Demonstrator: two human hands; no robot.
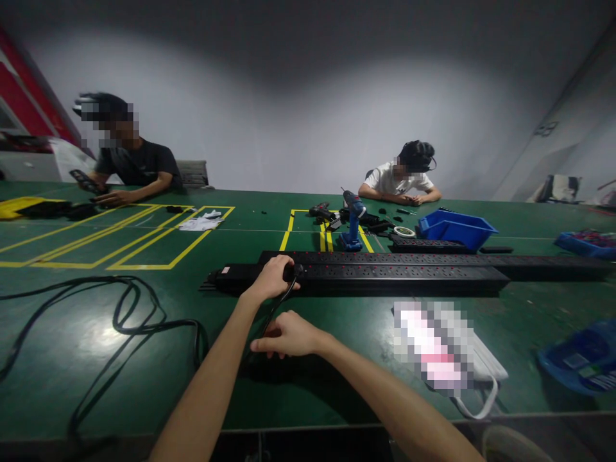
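My left hand (274, 279) is closed around a black power plug (298, 270), over the near side of a long black power strip (385, 279). From the plug a black cord (276, 305) runs down to my right hand (291, 335), whose fingers are curled around it above the table. The strip lies lengthwise, with rows of sockets and small red marks along its top. Behind it lies a second long strip (543, 264). Whether the plug sits in a socket is hidden by my fingers.
Loops of black cable (139, 330) lie at left. A blue drill (353, 221) stands behind the strips, beside a blue bin (457, 230). At right are a white power bank-like object (481, 353) and a blue bottle (582, 356). Two people sit across the green table (356, 372).
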